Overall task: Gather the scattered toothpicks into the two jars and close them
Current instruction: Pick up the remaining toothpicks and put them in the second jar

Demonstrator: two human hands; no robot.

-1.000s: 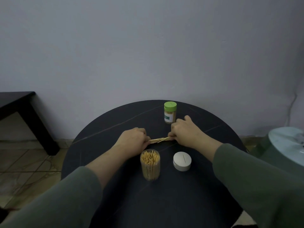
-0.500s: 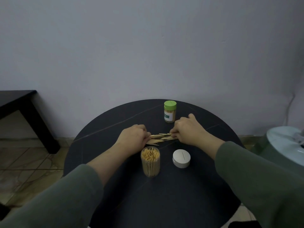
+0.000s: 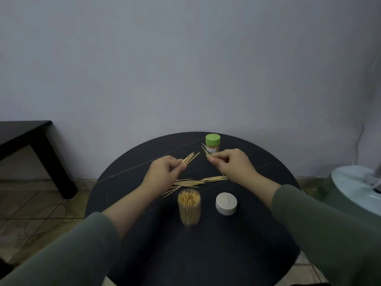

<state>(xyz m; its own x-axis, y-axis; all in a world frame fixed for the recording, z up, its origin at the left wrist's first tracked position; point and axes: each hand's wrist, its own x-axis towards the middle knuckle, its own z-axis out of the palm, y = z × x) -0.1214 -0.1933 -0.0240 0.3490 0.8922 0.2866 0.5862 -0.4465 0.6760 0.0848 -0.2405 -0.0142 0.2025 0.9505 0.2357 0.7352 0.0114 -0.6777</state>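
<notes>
Two bundles pinched: left hand [image 3: 165, 171], right hand [image 3: 231, 164]; loose toothpicks [image 3: 191, 183] seemingly just below.

Open jar [image 3: 189, 206] upright on round table [image 3: 206, 254]. Beyond it, loose toothpicks [image 3: 191, 182]; white lid [image 3: 226, 203] right. Left hand [image 3: 165, 172] and right hand [image 3: 233, 164] each pinch a bundle. Green-lidded jar [image 3: 213, 143] farthest.

On the table [image 3: 144, 254], the open jar [image 3: 189, 207] stands before me with the lid [image 3: 226, 203] to its right. Loose toothpicks [image 3: 191, 183] lie just behind both. The closed jar [image 3: 213, 143] stands at the far edge. My left hand [image 3: 165, 170] and right hand [image 3: 233, 164] flank the toothpicks.
</notes>
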